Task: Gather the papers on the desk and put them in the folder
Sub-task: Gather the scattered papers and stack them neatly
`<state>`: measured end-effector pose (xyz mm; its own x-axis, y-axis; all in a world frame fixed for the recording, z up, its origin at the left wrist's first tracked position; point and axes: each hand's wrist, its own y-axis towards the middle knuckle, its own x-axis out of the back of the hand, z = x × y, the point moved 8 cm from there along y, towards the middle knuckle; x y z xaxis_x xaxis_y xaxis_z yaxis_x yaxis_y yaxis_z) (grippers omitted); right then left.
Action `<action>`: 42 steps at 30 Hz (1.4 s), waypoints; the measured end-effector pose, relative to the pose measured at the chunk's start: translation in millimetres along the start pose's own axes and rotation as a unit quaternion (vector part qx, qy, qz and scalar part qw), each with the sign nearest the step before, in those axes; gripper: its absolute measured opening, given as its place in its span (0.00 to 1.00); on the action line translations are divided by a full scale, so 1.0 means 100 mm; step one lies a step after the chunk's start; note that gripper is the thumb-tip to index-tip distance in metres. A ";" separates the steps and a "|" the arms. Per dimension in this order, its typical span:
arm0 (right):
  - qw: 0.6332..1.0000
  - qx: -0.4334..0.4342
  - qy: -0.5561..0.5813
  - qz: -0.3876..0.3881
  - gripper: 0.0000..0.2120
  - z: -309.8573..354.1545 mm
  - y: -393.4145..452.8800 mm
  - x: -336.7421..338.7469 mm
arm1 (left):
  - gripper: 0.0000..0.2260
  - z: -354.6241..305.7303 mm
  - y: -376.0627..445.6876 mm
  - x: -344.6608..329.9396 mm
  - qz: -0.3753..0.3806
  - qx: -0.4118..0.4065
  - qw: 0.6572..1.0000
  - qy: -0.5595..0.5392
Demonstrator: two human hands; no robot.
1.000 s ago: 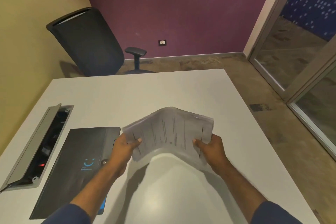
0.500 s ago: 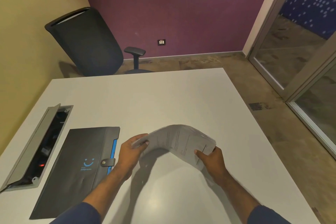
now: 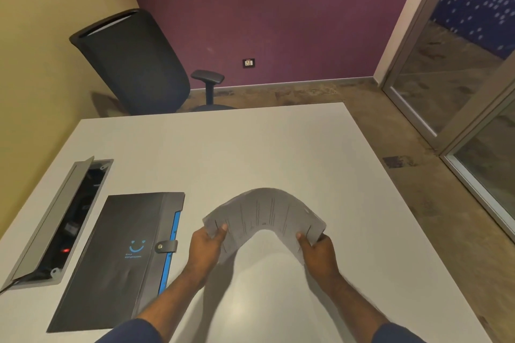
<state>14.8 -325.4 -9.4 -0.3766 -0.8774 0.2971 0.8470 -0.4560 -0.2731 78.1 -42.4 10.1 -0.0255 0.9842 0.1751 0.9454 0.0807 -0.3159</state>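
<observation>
Head view: two hands, left hand (image 3: 206, 248) and right hand (image 3: 318, 252), each grasp one end of one arched stack of papers (image 3: 264, 216). One closed folder (image 3: 117, 256) lies just left, on one desk (image 3: 278, 147).

White, smooth rectangular desk top (image 3: 250, 153). Pale grey sheaf of paper sheets (image 3: 264, 214), lined with faint dark rows of print. Flat black card folder (image 3: 117, 256), marked with a blue smile and small blue lettering, edged by a bright blue strip, fastened with a black snap tab. Grey metal cable hatch (image 3: 53, 220), dark within, one red dot aglow. Black mesh-backed office chair (image 3: 133, 64). Purple rear wall (image 3: 278, 8); mustard-yellow side wall (image 3: 41, 36). Mottled brown floor (image 3: 446, 203). Navy blue sleeves (image 3: 131, 333).
</observation>
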 end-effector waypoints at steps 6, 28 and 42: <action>0.999 0.034 -0.008 -0.035 0.21 0.10 -0.04 0.07 | 0.09 -0.09 -0.11 0.03 -0.007 -0.036 0.999 -0.020; 0.998 -0.011 -0.066 0.017 0.10 -0.28 -0.03 0.03 | 0.14 -0.02 -0.18 -0.07 0.020 -0.072 0.995 0.073; 0.985 -0.010 -0.173 -0.003 0.11 -0.31 -0.10 0.02 | 0.13 0.08 -0.23 -0.07 0.012 -0.044 0.996 0.081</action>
<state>-6.0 -326.8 -34.9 -0.2279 -0.7734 0.5916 0.8362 -0.4667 -0.2880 53.8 -49.4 8.5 0.0428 0.9470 0.3185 0.9700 0.0369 -0.2404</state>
